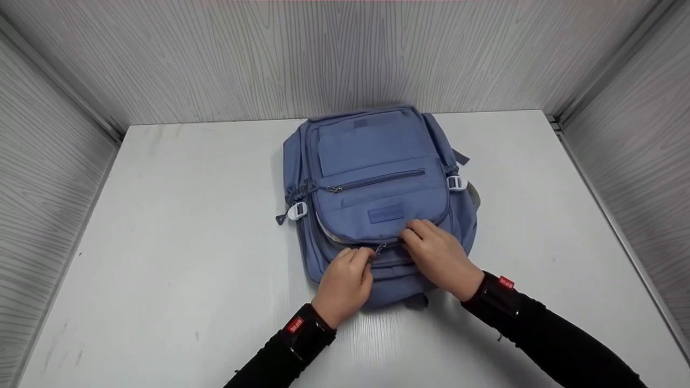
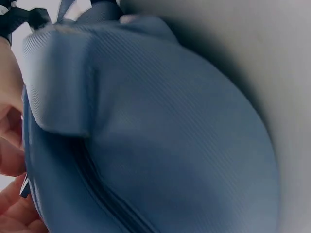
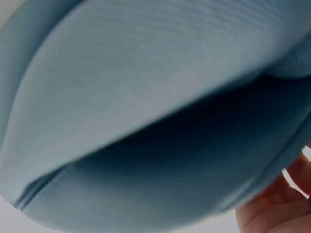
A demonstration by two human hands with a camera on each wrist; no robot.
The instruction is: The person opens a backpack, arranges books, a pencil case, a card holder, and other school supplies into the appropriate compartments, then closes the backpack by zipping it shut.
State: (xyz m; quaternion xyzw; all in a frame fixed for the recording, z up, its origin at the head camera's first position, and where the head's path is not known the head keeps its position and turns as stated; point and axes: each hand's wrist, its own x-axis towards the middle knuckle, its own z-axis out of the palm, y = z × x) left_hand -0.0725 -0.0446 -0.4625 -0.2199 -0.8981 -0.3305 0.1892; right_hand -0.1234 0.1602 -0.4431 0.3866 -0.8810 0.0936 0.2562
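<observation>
Lying flat on the white table (image 1: 161, 226), front face up, a blue backpack (image 1: 372, 178) sits at the middle of the surface, its near end toward the person. The left hand (image 1: 345, 283) rests on that near end with fingers curled, pinching the zipper pull (image 1: 379, 250) of the front pocket between thumb and forefinger. The right hand (image 1: 439, 258) lies just beside it on the pocket flap, fingers bent and pressed down on the fabric close to the pull; whether they pinch the cloth cannot be told. The hands are near each other without touching. Both wrist views are filled with blurred blue fabric, with fingertips (image 2: 12, 145) at the edge. Two white buckles (image 1: 297, 210) sit on the backpack's sides. Grey panelled walls (image 1: 345, 54) surround the table.
</observation>
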